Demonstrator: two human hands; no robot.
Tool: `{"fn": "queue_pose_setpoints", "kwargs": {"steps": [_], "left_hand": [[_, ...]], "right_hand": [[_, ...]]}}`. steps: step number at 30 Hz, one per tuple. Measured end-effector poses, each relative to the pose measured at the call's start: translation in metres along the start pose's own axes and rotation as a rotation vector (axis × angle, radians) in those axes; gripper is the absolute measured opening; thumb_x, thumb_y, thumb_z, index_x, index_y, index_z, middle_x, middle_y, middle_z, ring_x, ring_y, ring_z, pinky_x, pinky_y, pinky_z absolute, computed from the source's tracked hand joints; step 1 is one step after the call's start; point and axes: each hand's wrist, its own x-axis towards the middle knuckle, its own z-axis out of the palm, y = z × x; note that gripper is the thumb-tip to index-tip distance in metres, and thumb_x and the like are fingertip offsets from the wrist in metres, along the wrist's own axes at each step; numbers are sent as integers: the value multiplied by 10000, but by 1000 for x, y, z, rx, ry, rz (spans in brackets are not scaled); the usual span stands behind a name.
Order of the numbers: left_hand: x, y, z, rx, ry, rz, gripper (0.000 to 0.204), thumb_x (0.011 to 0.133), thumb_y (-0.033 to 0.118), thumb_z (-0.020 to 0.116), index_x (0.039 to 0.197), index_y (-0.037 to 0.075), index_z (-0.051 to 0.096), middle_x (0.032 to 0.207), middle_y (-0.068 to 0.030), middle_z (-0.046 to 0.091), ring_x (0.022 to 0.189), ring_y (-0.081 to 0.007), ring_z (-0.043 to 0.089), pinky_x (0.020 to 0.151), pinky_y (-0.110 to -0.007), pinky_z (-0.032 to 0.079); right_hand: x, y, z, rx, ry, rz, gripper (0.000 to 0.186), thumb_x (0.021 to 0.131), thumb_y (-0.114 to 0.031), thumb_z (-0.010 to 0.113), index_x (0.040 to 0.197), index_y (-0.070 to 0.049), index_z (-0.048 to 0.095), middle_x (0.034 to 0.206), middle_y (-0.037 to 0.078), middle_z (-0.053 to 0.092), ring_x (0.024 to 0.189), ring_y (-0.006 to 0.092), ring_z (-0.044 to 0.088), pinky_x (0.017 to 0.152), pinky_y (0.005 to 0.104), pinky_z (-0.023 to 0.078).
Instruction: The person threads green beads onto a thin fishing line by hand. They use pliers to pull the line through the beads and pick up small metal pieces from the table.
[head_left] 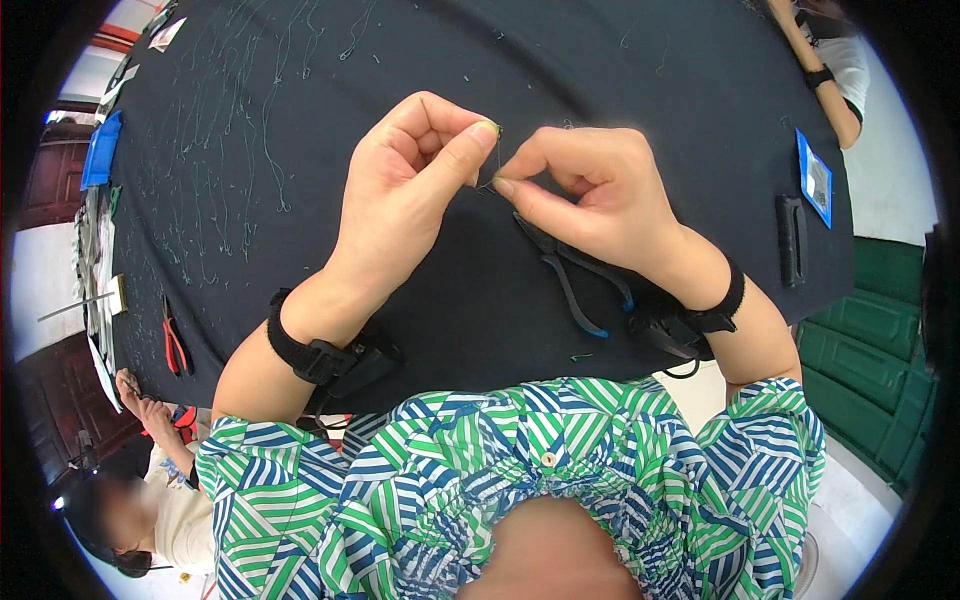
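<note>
Left hand [405,180]: thumb and forefinger pinched on a thin thread [499,154]. Right hand [605,190]: likewise pinched on it lower in view, thread spanning the narrow gap between

Thread [499,155] between the hands too fine to trace, ends hidden in the fingertips of left hand [490,134] and right hand [500,184]; green bit [499,130] at the left fingertips too small to identify. Blue-handled pliers [577,302]: dark head hard to make out against black cloth [450,320]. Loose threads [268,130] too faint to count. Packet [817,180] print unreadable. Upper-right person [832,100] cut off by the rim; lower-left person [180,520] has blurred face, body partly behind wearer's sleeve [265,490].
</note>
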Motion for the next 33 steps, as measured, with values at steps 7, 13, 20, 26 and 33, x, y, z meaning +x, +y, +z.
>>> {"fn": "queue_pose_setpoints", "kwargs": {"steps": [7,13,20,26,33], "left_hand": [[3,-3,-2,120,53,37,113,924,139,640,932,27,623,749,20,600,659,-16,517,568,-166,387],[5,-6,-1,136,68,58,124,923,143,641,933,21,629,732,23,591,645,-17,512,553,-166,381],[4,-7,0,164,60,55,124,920,141,641,930,18,633,728,19,594,640,-20,516,545,-167,386],[4,-8,-2,193,23,59,122,914,129,646,909,8,627,710,13,597,624,-20,514,540,-167,387],[1,-5,0,266,-64,39,110,901,97,657,870,-3,623,703,1,615,619,-18,529,541,-167,399]], "right_hand": [[0,-1,-2,-235,155,-173,94,764,-153,731,781,-115,647,608,60,615,531,225,621,488,321,465],[1,-1,-3,-407,241,-257,99,771,-154,747,801,-116,662,604,49,619,530,196,623,486,304,461],[3,3,-4,-472,287,-358,93,772,-142,744,814,-110,667,617,53,628,532,204,622,493,297,464],[3,5,-2,-421,210,-324,97,787,-147,732,828,-102,656,611,59,616,542,209,625,491,305,463],[7,6,-9,-381,221,-279,90,815,-150,719,860,-96,664,587,52,579,505,172,580,473,288,428]]}}
